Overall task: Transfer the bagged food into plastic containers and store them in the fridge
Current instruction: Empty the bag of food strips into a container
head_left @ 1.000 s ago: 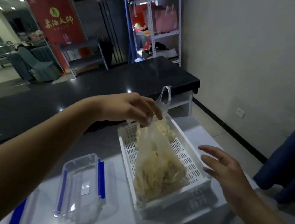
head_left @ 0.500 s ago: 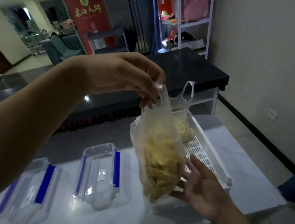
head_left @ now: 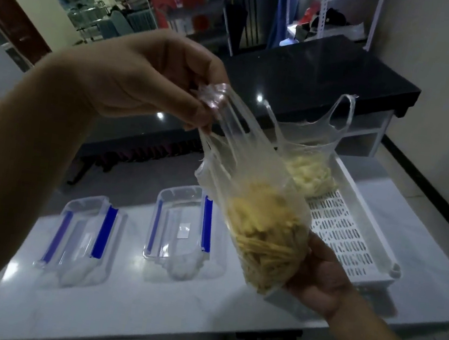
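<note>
The person's left hand (head_left: 150,77) is pinching the gathered handles of a thin clear plastic bag of yellow food strips (head_left: 261,230), fingers and thumb pressed together around the twisted film. The bag is hanging in the air above the white tabletop (head_left: 229,315), between the containers and the basket, tilted so its bottom is leaning toward the right. The right hand (head_left: 320,278) is cupping that lower end from beneath, fingers curling around the bulge of food.

To my eye the job is only starting. Two clear rectangular plastic containers with blue clip strips are sitting side by side on the table: the nearer container (head_left: 180,229) is just left of the hanging bag, and the farther container (head_left: 84,235) is well off to the left. Both are looking lidded and empty, though the glare is making that hard to be sure of. Nothing appears to be poured yet.

A second clear bag of paler shredded food (head_left: 307,165) is waiting in the far end of a white slotted plastic basket (head_left: 350,234), its handles standing up loose. So I am judging that what remains is nearly everything: opening a container, emptying this bag, doing the same for the second one, closing both and carrying them to the fridge, which I am not able to pick out for certain in the dim background.
</note>
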Tool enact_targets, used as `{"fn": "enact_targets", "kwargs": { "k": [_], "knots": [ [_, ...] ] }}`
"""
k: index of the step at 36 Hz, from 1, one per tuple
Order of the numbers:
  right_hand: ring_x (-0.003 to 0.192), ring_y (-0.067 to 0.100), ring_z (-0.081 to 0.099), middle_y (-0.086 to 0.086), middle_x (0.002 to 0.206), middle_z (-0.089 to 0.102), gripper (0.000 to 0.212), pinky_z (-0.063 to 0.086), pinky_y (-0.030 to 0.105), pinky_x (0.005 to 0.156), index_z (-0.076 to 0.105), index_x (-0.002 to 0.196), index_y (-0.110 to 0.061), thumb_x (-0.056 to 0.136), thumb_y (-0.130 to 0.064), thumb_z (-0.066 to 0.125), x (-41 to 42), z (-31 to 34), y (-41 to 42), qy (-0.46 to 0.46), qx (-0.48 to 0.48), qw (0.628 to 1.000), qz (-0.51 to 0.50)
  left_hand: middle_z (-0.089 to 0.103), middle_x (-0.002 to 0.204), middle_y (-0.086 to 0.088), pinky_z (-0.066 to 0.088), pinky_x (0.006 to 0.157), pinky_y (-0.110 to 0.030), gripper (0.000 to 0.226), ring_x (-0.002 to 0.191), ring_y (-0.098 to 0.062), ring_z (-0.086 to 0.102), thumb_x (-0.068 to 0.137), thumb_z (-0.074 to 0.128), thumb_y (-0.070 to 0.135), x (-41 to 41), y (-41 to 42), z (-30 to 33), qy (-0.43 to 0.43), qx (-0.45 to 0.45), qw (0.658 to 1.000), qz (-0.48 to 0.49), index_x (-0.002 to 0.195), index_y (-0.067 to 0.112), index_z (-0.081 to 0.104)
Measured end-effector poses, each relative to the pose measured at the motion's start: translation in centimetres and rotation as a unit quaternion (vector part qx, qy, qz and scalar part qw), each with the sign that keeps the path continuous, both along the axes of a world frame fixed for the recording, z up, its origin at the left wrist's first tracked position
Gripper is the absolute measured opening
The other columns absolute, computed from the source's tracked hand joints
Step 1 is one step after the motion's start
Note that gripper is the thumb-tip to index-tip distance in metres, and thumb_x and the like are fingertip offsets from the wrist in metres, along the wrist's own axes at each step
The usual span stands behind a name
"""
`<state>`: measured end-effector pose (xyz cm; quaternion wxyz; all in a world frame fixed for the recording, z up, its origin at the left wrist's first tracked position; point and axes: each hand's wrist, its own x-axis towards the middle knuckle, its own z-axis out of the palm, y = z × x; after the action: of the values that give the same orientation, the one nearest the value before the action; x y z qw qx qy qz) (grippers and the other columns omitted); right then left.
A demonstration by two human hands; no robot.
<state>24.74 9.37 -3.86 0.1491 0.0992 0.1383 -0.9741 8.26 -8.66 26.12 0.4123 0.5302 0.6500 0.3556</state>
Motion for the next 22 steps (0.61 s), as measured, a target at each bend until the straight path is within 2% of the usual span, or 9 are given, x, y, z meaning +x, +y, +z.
{"fn": "enact_targets", "kwargs": {
  "k": [3, 7, 12, 14, 15, 17, 18, 20, 22],
  "knots": [
    [0.146, 0.035, 0.031, 0.020, 0.154, 0.038, 0.049, 0.015, 0.050, 0.120, 0.039, 0.149, -0.004, 0.109, -0.029, 0.027, 0.6, -1.0, -0.3, -0.028, 0.041, 0.999, -0.006, 0.075, 0.100, -0.002, 0.058, 0.083, -0.025, 0.023, 0.090, -0.015, 0.071, 0.086, 0.076, 0.031, -1.0, -2.2, -0.6, 0.051, 0.032, 0.998, 0.030, 0.105, 0.019, 0.075],
    [0.149, 0.034, 0.023, 0.020, 0.157, 0.033, 0.052, 0.010, 0.052, 0.120, 0.033, 0.151, -0.003, 0.108, -0.024, 0.013, 0.4, 0.2, -2.9, 0.008, 0.062, 0.998, -0.014, 0.077, 0.098, -0.004, 0.060, 0.080, -0.025, 0.031, 0.087, -0.017, 0.075, 0.077, 0.082, 0.037, -1.8, -4.7, -2.0, 0.045, 0.099, 0.985, 0.131, 0.101, 0.019, 0.077],
    [0.150, 0.032, 0.020, 0.017, 0.154, 0.040, 0.058, 0.002, 0.049, 0.122, 0.033, 0.151, -0.002, 0.104, -0.017, 0.002, -1.2, 1.3, -4.7, 0.087, 0.090, 0.992, -0.029, 0.076, 0.091, -0.005, 0.063, 0.078, -0.033, 0.015, 0.079, -0.017, 0.073, 0.080, 0.073, 0.015, -3.4, -7.6, -4.3, 0.031, 0.168, 0.954, 0.245, 0.094, 0.019, 0.077],
    [0.148, 0.036, 0.025, 0.021, 0.156, 0.034, 0.049, 0.012, 0.053, 0.120, 0.035, 0.150, -0.001, 0.106, -0.015, 0.019, -1.5, 1.0, -5.5, 0.038, 0.098, 0.993, -0.052, 0.075, 0.088, -0.006, 0.063, 0.080, -0.040, 0.014, 0.078, -0.019, 0.072, 0.082, 0.071, 0.013, -4.0, -8.7, -5.2, 0.017, 0.175, 0.945, 0.275, 0.090, 0.021, 0.078],
    [0.142, 0.039, 0.036, 0.023, 0.152, 0.041, 0.044, 0.026, 0.055, 0.115, 0.045, 0.145, 0.000, 0.102, -0.012, 0.042, -1.8, 1.2, -6.5, 0.031, 0.103, 0.993, -0.057, 0.075, 0.087, -0.005, 0.063, 0.081, -0.041, 0.012, 0.079, -0.020, 0.072, 0.083, 0.071, 0.016, -4.3, -9.4, -5.7, 0.011, 0.179, 0.943, 0.280, 0.090, 0.021, 0.079],
    [0.121, 0.041, 0.060, 0.023, 0.135, 0.060, 0.063, 0.053, 0.055, 0.091, 0.068, 0.122, -0.001, 0.063, -0.009, 0.090, -2.2, 1.4, -7.3, 0.028, 0.122, 0.990, -0.065, 0.077, 0.088, -0.004, 0.063, 0.080, -0.036, 0.012, 0.082, -0.020, 0.074, 0.083, 0.069, 0.016, -5.0, -10.7, -6.7, 0.001, 0.181, 0.939, 0.292, 0.092, 0.018, 0.077],
    [0.113, 0.040, 0.065, 0.022, 0.128, 0.065, 0.073, 0.057, 0.054, 0.082, 0.074, 0.113, -0.003, 0.045, -0.010, 0.097, -2.5, 1.2, -7.5, 0.008, 0.135, 0.987, -0.081, 0.077, 0.089, -0.005, 0.062, 0.079, -0.032, 0.016, 0.083, -0.020, 0.074, 0.081, 0.067, 0.015, -5.4, -11.4, -7.3, -0.001, 0.179, 0.937, 0.300, 0.095, 0.015, 0.076],
    [0.101, 0.034, 0.071, 0.018, 0.111, 0.073, 0.075, 0.060, 0.053, 0.077, 0.078, 0.101, -0.006, 0.030, -0.015, 0.101, -2.5, 1.7, -8.3, -0.025, 0.181, 0.978, -0.097, 0.078, 0.091, -0.007, 0.060, 0.078, -0.027, 0.019, 0.085, -0.021, 0.075, 0.080, 0.065, 0.014, -6.1, -12.6, -8.5, -0.003, 0.173, 0.933, 0.315, 0.098, 0.011, 0.073],
    [0.099, 0.031, 0.072, 0.017, 0.107, 0.074, 0.093, 0.060, 0.052, 0.081, 0.071, 0.114, -0.004, 0.028, -0.022, 0.101, -2.6, 1.4, -8.7, -0.059, 0.246, 0.961, -0.109, 0.078, 0.091, -0.006, 0.059, 0.078, -0.024, 0.018, 0.086, -0.019, 0.076, 0.081, 0.066, 0.014, -6.7, -13.9, -10.0, 0.003, 0.166, 0.930, 0.327, 0.097, 0.013, 0.074]
  ]
}}
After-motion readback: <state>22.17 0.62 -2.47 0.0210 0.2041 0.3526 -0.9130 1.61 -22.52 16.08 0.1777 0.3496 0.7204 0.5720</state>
